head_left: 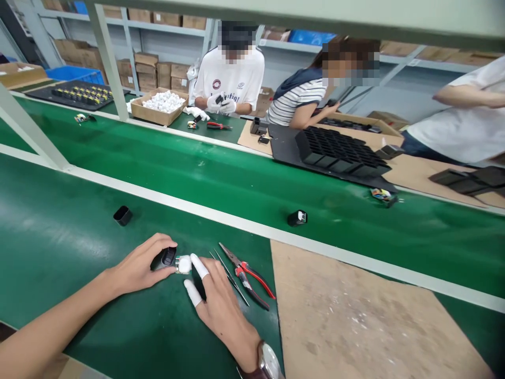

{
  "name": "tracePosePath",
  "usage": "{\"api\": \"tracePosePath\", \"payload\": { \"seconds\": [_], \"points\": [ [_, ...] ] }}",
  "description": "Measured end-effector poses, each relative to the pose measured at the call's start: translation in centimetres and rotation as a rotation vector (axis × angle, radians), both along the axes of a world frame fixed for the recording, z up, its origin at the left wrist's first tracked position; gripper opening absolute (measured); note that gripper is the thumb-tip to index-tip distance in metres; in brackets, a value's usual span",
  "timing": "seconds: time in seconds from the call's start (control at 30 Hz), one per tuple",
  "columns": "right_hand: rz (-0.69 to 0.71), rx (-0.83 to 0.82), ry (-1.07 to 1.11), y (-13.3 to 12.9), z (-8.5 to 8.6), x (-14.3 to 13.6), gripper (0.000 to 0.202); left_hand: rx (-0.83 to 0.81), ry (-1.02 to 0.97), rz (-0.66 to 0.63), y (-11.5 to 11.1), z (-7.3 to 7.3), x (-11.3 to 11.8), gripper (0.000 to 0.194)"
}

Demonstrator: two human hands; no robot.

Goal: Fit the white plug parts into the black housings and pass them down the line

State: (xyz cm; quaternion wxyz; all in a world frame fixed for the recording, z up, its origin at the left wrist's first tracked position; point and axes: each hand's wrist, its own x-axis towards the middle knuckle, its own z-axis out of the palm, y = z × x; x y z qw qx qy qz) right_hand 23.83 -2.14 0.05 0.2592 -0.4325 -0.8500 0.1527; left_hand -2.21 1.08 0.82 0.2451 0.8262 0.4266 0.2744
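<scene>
Circuit board [183, 265] with a white block on its face, between the two grips, over the near green tabletop [130, 337]. Farthest left, across the belt [189, 171], dark tray [59, 100] with rows of yellow-and-black parts. Next, on the near tabletop, open black cup [123, 216], well apart from the work. Then left grip [138, 266], narrow, thumb and fingers closed about a ridged black piece [169, 256], just beside the board's left end. At the board's right end, right grip [221, 297], with white covers on thumb and forefinger, narrow too, holding a black case [199, 285], mostly hidden. Just beyond, tweezers [239, 292], then red-handled pliers [252, 281], tip pointing away. Farther right, on the belt, black box [295, 218] with a white end; nearer, stained cardboard sheet [366, 326].
</scene>
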Motion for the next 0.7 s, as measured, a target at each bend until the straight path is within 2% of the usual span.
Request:
{"api": "tracePosePath", "payload": {
  "seconds": [0.13, 0.2, 0.3, 0.4, 0.57, 0.7],
  "points": [
    [-0.023, 0.042, -0.007, 0.0, -0.8, 0.0, 0.060, -0.087, 0.016, -0.034, -0.3, -0.2, 0.1, 0.050],
    [-0.014, 0.064, -0.032, 0.1, -0.7, -0.1, 0.052, -0.102, 0.030, -0.049, -0.4, -0.4, 0.3, 0.052],
    [-0.014, 0.095, -0.072, 0.1, -0.3, -0.3, 0.039, -0.102, 0.031, -0.057, -0.6, -0.5, 0.6, 0.066],
    [-0.010, 0.124, -0.109, 0.0, -0.1, -0.6, 0.036, -0.119, 0.022, -0.065, -0.6, -0.4, 1.1, 0.076],
    [0.002, 0.207, -0.238, -0.8, -1.0, -1.1, 0.047, -0.085, 0.008, -0.044, -0.5, -0.6, 1.7, 0.074],
    [0.004, 0.249, -0.332, -1.2, -1.7, -1.1, 0.038, -0.085, 0.006, -0.034, -0.4, -0.9, 1.7, 0.072]
  ]
}}
